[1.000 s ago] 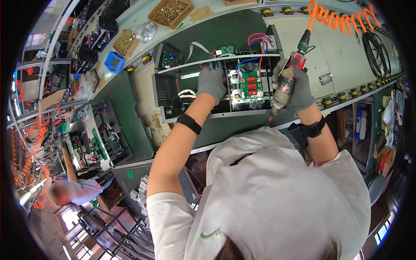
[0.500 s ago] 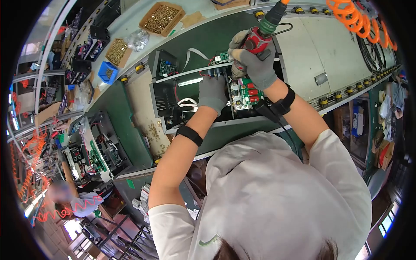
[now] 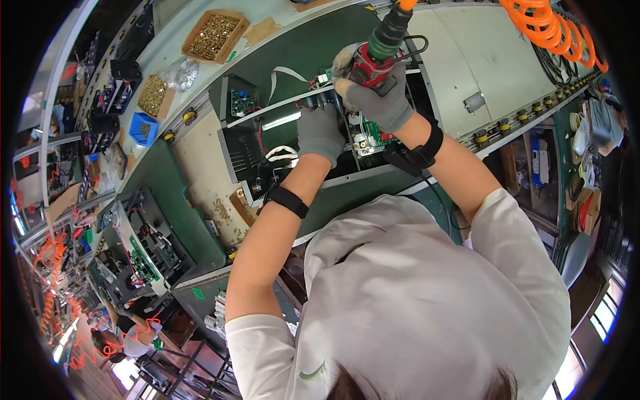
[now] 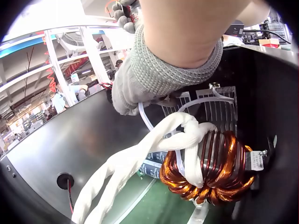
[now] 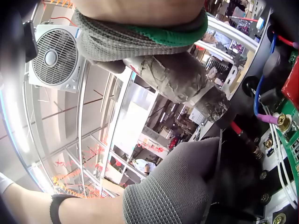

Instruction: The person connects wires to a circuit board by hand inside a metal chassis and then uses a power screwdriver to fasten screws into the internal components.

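Note:
In the head view, my gloved left hand [image 3: 321, 133] reaches into an open metal equipment case [image 3: 357, 176], against its inner divider. Its fingertips are hidden, so I cannot tell whether they hold anything. My gloved right hand [image 3: 381, 100] grips a red and black power screwdriver [image 3: 365, 65] over the case. In the right wrist view, the red bit [image 5: 237, 128] points down at the metal parts beside a green circuit board [image 5: 293, 133]. Below my left hand, the left wrist view has a copper-wound coil [image 4: 224, 170] and thick white sleeved cables [image 4: 135, 158].
An orange coiled hose [image 3: 533, 23] hangs at upper right. Boxes of brass fasteners [image 3: 212, 37] and a blue bin [image 3: 142, 129] stand at upper left. Another opened case [image 3: 137, 247] sits further left, near another person [image 3: 130, 337]. Rollers [image 3: 520, 117] edge the bench at right.
My right hand has carried the screwdriver from the case's right side to over its middle, beside my left hand. The left hand stays at the divider. The head view has shifted slightly.

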`<action>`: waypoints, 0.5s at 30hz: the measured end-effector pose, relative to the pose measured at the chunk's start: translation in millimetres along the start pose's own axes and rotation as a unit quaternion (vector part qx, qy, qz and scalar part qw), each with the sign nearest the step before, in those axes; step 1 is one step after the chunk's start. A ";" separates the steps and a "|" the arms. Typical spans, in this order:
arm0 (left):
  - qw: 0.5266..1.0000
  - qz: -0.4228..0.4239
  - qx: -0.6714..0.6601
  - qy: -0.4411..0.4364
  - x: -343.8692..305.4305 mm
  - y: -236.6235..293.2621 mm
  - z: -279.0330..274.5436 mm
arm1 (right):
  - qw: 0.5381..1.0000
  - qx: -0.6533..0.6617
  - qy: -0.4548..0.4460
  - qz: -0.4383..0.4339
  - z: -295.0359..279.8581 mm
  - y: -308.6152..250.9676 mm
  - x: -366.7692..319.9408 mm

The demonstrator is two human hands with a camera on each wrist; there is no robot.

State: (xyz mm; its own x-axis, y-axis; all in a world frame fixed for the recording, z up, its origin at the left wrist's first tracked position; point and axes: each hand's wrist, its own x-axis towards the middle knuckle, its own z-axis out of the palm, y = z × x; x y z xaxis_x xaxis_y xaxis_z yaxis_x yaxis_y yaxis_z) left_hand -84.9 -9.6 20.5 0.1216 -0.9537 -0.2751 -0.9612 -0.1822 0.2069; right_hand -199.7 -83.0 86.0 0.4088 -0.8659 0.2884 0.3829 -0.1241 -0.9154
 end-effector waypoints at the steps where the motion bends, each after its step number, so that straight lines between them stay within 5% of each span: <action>1: 1.000 0.002 -0.001 -0.004 2.3 1.4 0.4 | 0.999 -0.028 -0.009 -0.027 -2.2 0.8 -1.0; 12: 0.999 0.032 0.018 0.021 5.2 -5.0 9.4 | 0.998 -0.031 -0.043 -0.016 3.5 13.2 -0.6; 15: 0.993 0.049 -0.056 0.088 9.0 -14.3 30.0 | 0.992 -0.093 -0.058 -0.060 7.2 17.4 -0.2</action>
State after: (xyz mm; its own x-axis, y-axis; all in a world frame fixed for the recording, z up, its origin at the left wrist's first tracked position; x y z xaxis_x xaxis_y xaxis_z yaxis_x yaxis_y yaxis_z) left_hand -77.5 -8.4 -13.1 0.0801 -0.9934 -0.0827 -0.9380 -0.1032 0.3310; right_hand -187.2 -81.5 72.0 0.4654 -0.7796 0.4191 0.2790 -0.3201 -0.9054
